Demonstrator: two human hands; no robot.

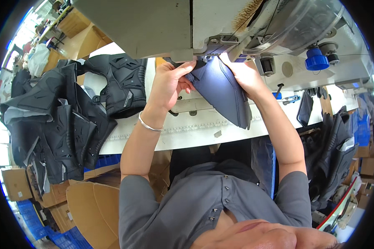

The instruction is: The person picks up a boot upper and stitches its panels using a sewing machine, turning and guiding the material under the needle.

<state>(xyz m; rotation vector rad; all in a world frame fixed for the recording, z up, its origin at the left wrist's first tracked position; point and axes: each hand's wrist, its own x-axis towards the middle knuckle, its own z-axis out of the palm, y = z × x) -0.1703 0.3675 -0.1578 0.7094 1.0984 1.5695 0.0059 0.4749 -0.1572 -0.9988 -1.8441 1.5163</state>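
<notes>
A dark, curved panel with a stitched edge (220,93), lit bright by a lamp, hangs under the head of a white sewing machine (162,25). My left hand (170,81), with a silver bangle at the wrist, pinches its upper left edge between thumb and fingers. On the other side my right hand (247,76) grips the panel's right edge close to the needle area; the machine head hides some of its fingertips. The panel's lower end points toward me, over the white table (187,139). I cannot see the needle itself clearly.
Left on the table lie several black moulded guard-like pieces (126,89), heaped and overhanging the edge. A ruler strip (149,133) runs along the front. At right are a phone-like dark slab (305,108) and a blue knob (316,59). Cardboard boxes (91,207) stand below.
</notes>
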